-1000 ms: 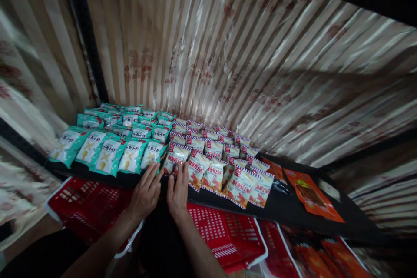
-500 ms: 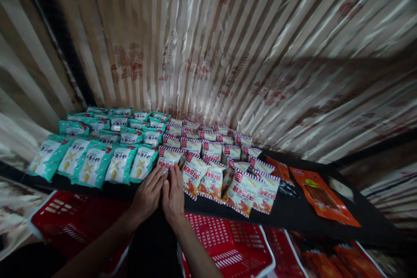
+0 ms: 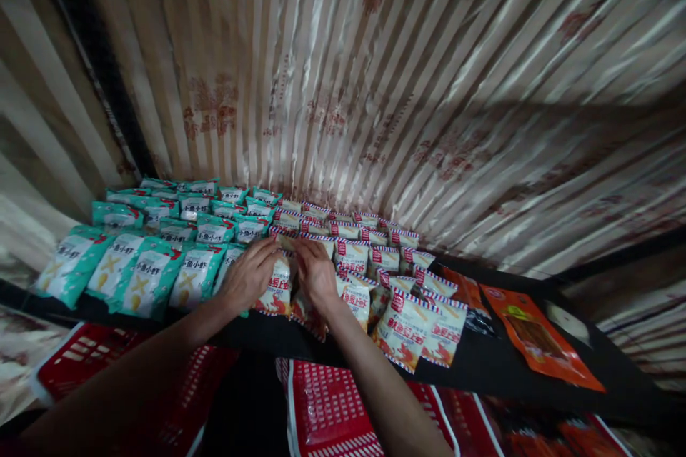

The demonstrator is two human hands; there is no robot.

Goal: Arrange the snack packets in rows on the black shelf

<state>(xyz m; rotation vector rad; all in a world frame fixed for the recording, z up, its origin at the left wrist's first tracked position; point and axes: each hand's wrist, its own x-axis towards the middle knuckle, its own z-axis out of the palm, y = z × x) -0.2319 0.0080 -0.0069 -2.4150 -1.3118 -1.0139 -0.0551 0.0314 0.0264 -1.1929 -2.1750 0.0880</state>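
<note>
Striped-edged packets (image 3: pixel 277 290), partly hidden behind hands (image 3: pixel 319 275) — exact grip unclear

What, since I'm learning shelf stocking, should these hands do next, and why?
Probably gently straighten the cream packet between them: the fingertips of the left hand and right hand are both near its top, and the front packets farther right sit skewed and overlap, so this one may need squaring too.

The right hand (image 3: pixel 317 273) partly hides a packet (image 3: pixel 306 314)
</note>
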